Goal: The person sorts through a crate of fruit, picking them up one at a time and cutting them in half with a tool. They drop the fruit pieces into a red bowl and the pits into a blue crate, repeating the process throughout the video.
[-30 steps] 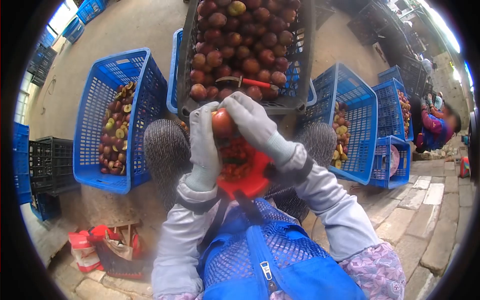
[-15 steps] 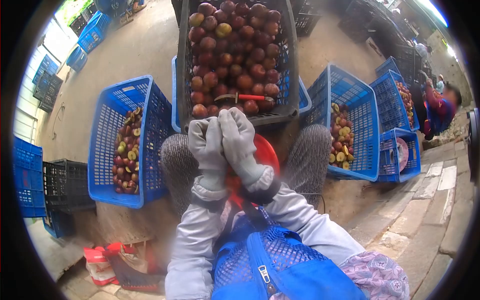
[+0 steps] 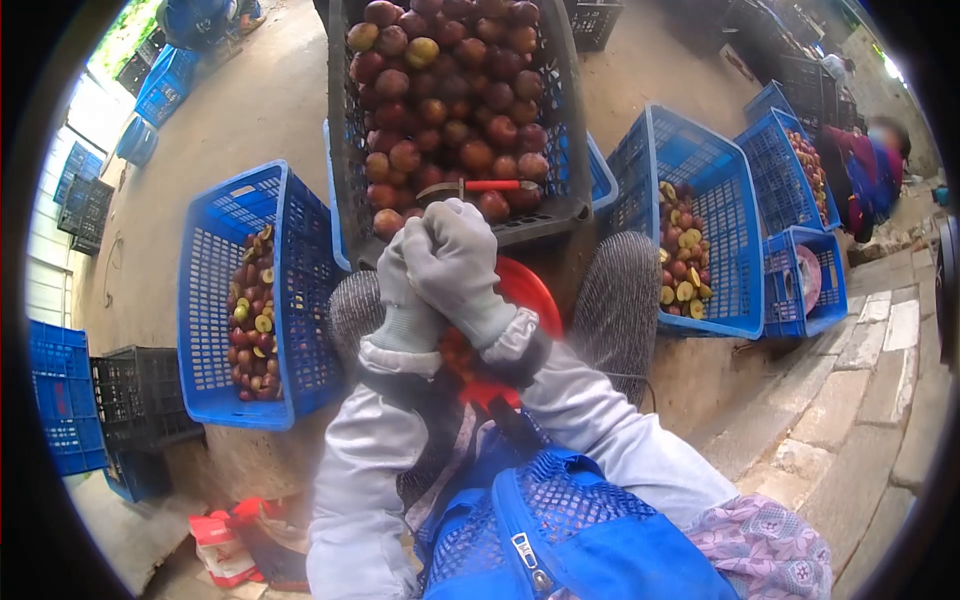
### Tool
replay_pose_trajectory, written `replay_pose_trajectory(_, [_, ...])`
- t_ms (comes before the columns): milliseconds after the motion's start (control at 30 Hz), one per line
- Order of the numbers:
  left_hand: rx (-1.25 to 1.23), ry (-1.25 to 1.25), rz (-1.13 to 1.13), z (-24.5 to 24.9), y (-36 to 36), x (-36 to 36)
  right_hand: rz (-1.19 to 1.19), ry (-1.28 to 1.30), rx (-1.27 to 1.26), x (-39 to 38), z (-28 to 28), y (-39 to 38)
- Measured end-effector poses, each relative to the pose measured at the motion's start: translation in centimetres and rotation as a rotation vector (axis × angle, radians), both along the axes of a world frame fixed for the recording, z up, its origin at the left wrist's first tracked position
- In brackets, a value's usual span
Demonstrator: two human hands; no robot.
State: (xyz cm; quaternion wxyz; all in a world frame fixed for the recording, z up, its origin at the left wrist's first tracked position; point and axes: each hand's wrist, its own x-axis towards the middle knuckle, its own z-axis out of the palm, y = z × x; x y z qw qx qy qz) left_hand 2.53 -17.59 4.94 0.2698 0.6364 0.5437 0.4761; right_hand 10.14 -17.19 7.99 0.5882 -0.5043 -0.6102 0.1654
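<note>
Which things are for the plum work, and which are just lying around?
In the work: left hand and right hand, shut together over the red bowl; plums in the black crate; knife on top; left basket and right basket of cut fruit.
Just lying about: bags on the ground; stacked crates at left.

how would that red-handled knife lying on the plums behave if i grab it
The knife looks stiff and probably light: thin curved blade, slim red handle. It rests loosely across round plums, so a nudge could slide it into a gap.
</note>
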Motion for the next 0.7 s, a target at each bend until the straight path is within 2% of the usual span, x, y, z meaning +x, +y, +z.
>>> replay_pose_trajectory(33, [-0.009, 0.065, -0.023, 0.6, 0.1, -0.1, -0.004, -0.060, 0.033, 0.1, 0.2, 0.3])
replay_pose_trajectory(100, [0.041, 0.397, -0.079, 0.2, 0.8, -0.5, -0.002, -0.139, 0.081, 0.3, 0.3, 0.8])
replay_pose_trajectory(200, [0.082, 0.369, -0.121, -0.7, 1.6, -1.0, 0.073, -0.200, 0.164, 0.7, -0.1, 1.6])
replay_pose_trajectory(300, [-0.039, 0.229, -0.212, -0.3, 1.4, -0.8, 0.191, -0.348, 0.290, 1.2, -0.6, 2.6])
replay_pose_trajectory(367, [-0.365, -0.184, -0.296, 0.3, 1.0, -0.5, 0.348, -0.448, 0.371, 1.3, -0.3, 3.3])
replay_pose_trajectory(467, [-1.004, -1.061, -0.278, 1.8, 0.6, 0.7, 0.443, -0.434, 0.323, 2.5, 1.1, 4.3])
replay_pose_trajectory(500, [-1.159, -1.238, -0.237, 2.0, 0.8, 0.6, 0.476, -0.167, 0.106, 3.1, 1.8, 4.4])
replay_pose_trajectory(567, [-1.222, -1.437, -0.305, 1.3, 1.3, 0.3, 0.500, 0.295, -0.381, 5.8, 3.5, 4.6])
replay_pose_trajectory(600, [-1.150, -1.518, -0.518, 0.1, 1.9, -0.3, 0.473, -0.110, -0.019, 8.7, 3.5, 5.2])
replay_pose_trajectory(633, [-1.148, -1.467, -0.479, 0.6, 1.8, -0.4, 0.302, -0.438, 0.388, 11.6, 3.5, 5.9])
replay_pose_trajectory(667, [-1.146, -1.418, -0.435, 1.1, 1.5, -0.6, 0.239, -0.605, 0.359, 14.4, 4.6, 4.9])
replay_pose_trajectory(700, [-1.144, -1.438, -0.389, 1.5, 1.4, -1.0, 0.184, -0.608, 0.314, 17.4, 4.3, 4.2])
